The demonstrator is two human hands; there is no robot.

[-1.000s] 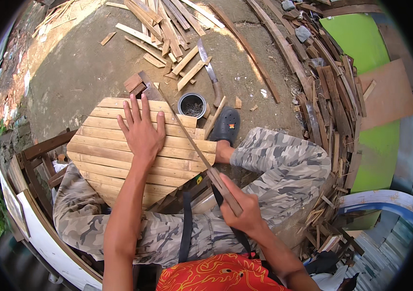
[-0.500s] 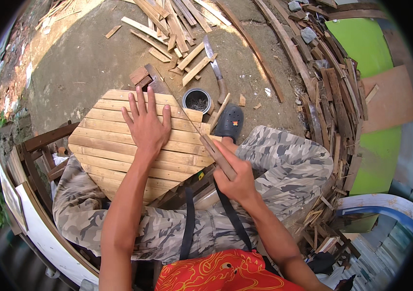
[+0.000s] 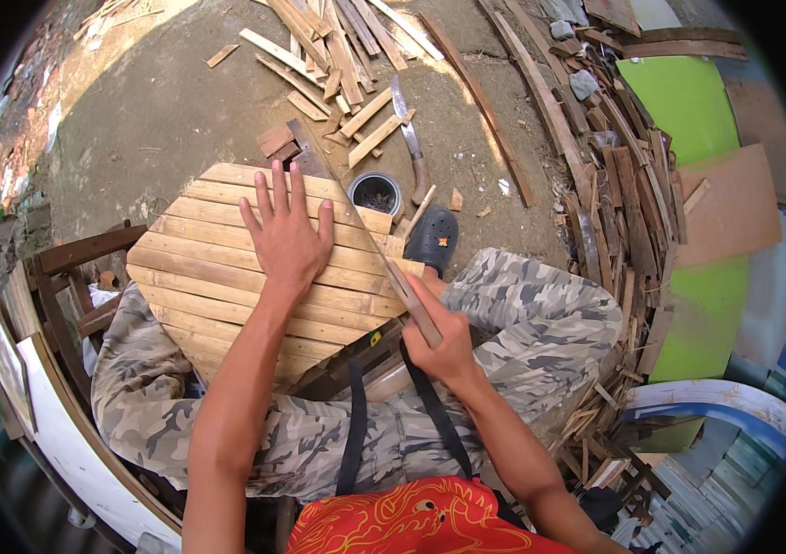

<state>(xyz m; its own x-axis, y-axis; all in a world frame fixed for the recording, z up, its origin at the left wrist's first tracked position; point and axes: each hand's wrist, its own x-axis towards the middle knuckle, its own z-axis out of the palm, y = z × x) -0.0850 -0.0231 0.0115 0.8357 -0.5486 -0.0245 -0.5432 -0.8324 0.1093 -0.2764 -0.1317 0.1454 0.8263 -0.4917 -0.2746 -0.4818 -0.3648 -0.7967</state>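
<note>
A panel of pale bamboo slats (image 3: pixel 217 268), trimmed to an angular outline, lies across my lap. My left hand (image 3: pixel 291 242) rests flat on its upper right part, fingers spread, holding nothing. My right hand (image 3: pixel 442 340) is closed around the wooden handle of a handsaw (image 3: pixel 413 303). The saw's thin blade runs from the handle up and left along the panel's right side, where slat ends stick out past it. Where exactly the teeth meet the slats is too fine to make out.
Beyond the panel stands a dark tin of nails (image 3: pixel 375 193), with a large knife (image 3: pixel 408 138) and scattered bamboo strips (image 3: pixel 319 51) on the ground. A grey clog (image 3: pixel 432 237) is on my foot. Stacked wood scraps (image 3: pixel 628 194) line the right side. Reddish blocks (image 3: pixel 277 140) sit past the panel's top edge.
The saw has turned slightly steeper across the panel's right edge, and my right hand has shifted a little left. My left hand stays pressed on the slats. The whole view has shifted slightly.
</note>
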